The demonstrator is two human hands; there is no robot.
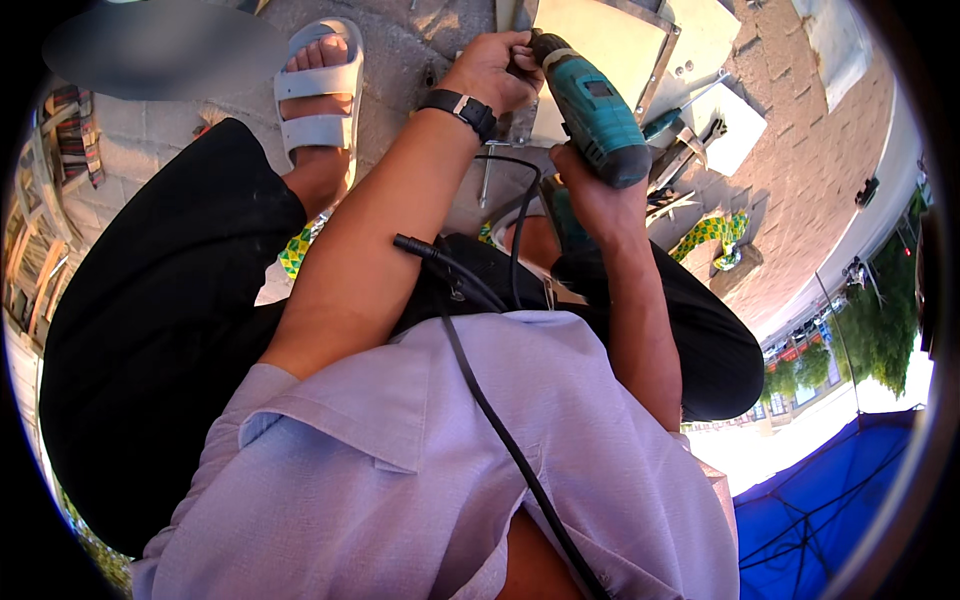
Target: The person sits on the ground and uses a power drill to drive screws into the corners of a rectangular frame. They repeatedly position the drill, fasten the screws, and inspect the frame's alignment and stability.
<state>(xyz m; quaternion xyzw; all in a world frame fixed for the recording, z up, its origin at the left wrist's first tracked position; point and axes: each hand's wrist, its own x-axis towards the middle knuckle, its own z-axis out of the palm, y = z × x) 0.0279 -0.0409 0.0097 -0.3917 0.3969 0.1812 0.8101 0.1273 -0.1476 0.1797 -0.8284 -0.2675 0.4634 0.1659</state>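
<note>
A teal and black cordless-style power drill (597, 112) is gripped by my right hand (603, 192), which wraps round its handle below the body. The drill's chuck points up and left, toward my left hand (495, 75). That hand wears a black wristband and is closed, thumb and fingers drawn together right beside the chuck. What its fingers hold, if anything, is hidden. Just beyond both hands lies a cream panel (585, 45) with metal edging, partly covered by the drill. My left fingers are at its left edge; whether they touch it I cannot tell.
Right of the drill lie a screwdriver (662, 122), a hammer-like tool (690, 148) and a white sheet (733, 128). A metal T-shaped tool (487, 176) rests on the paving near a black cable (535, 190). Yellow-green patterned cloth (722, 235) lies at right; scrap wood (40, 250) at left.
</note>
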